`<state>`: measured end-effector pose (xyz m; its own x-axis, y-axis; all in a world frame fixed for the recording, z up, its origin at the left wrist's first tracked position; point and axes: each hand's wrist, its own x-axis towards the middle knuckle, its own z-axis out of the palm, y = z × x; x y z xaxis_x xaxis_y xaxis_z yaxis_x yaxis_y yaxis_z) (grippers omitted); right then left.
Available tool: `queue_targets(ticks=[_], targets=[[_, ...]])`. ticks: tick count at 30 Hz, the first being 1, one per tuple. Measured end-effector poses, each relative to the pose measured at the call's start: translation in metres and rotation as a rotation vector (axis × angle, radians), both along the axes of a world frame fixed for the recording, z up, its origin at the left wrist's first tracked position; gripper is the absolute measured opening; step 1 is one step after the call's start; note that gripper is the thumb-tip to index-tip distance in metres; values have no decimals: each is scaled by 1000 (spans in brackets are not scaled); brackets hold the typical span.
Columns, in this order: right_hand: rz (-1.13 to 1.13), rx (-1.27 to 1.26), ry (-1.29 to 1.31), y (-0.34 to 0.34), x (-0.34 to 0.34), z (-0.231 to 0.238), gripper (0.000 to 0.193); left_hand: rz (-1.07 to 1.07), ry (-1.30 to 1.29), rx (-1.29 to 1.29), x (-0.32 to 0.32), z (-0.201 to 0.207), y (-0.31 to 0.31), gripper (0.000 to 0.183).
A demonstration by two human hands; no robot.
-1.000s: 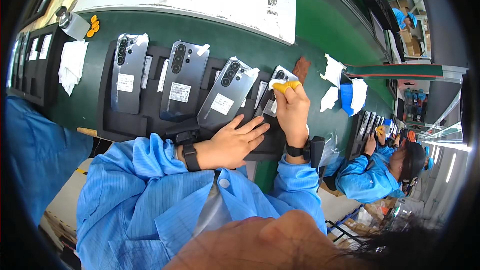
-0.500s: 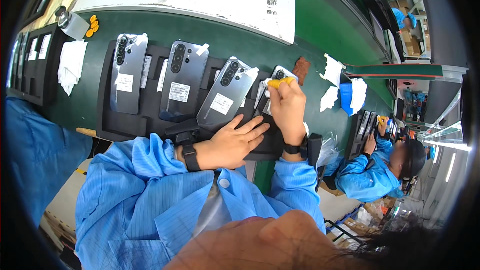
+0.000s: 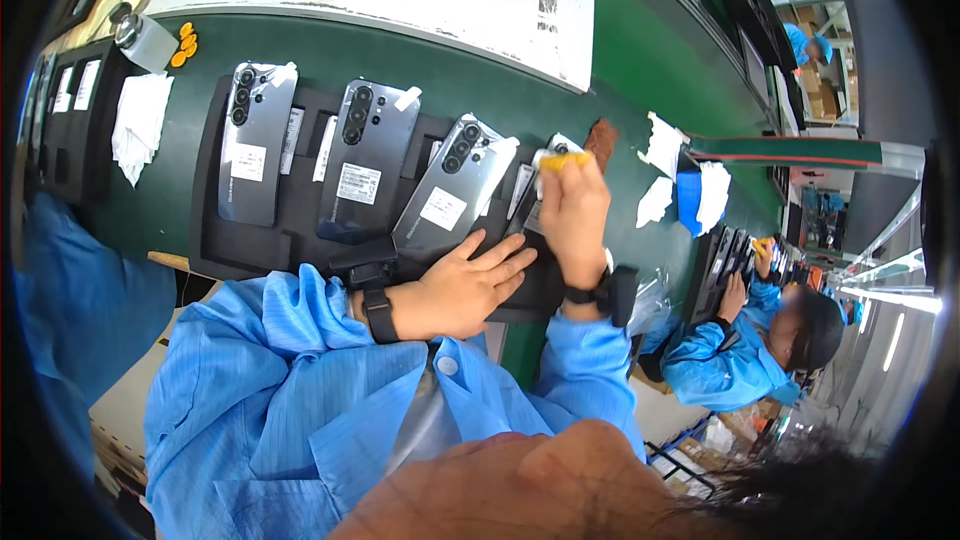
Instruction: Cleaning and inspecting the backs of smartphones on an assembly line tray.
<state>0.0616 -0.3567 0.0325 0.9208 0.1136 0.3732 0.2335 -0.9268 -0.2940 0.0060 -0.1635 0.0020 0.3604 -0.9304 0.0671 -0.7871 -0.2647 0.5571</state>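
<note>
My right hand [image 3: 577,215], with yellow coverings at its fingertips, pinches a small white cloth [image 3: 540,157] against the camera end of the rightmost smartphone [image 3: 566,143]. Most of that phone is hidden under my hands. My left hand [image 3: 468,285] lies flat with fingers spread, its fingertips by the lower end of the same phone. Left of it, three more grey-blue smartphones lie back up: one [image 3: 440,185] tilted beside my left hand, one [image 3: 366,155] in the middle and one [image 3: 256,145] at the left. All rest on a black foam tray [image 3: 300,258].
White wipes [image 3: 140,125], a bottle [image 3: 145,40] and orange finger cots [image 3: 184,45] sit at the left. A brown strip [image 3: 600,143], torn white paper [image 3: 663,145] and a blue holder [image 3: 690,200] lie right. A co-worker [image 3: 735,350] sits further right.
My right hand's fingertips have shifted slightly at the camera end of the rightmost phone, still with the white cloth. My left hand stays in place.
</note>
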Motion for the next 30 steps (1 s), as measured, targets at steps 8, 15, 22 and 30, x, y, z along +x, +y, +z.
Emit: queue_targets(ticks=[8,15,22,30], targets=[[-145,55,-63,-42,22,-6,7,-13,21,-17,2,-4,2,81],[-203,156,-64,-11,1,1,7,3,-34,-107,3,3,9,71],[116,268,-92,54,17,23,15,218,-58,-206,-5,9,39,58],[238,-26,36,72,6,2,21,256,-87,-155,-3,-8,69,54]])
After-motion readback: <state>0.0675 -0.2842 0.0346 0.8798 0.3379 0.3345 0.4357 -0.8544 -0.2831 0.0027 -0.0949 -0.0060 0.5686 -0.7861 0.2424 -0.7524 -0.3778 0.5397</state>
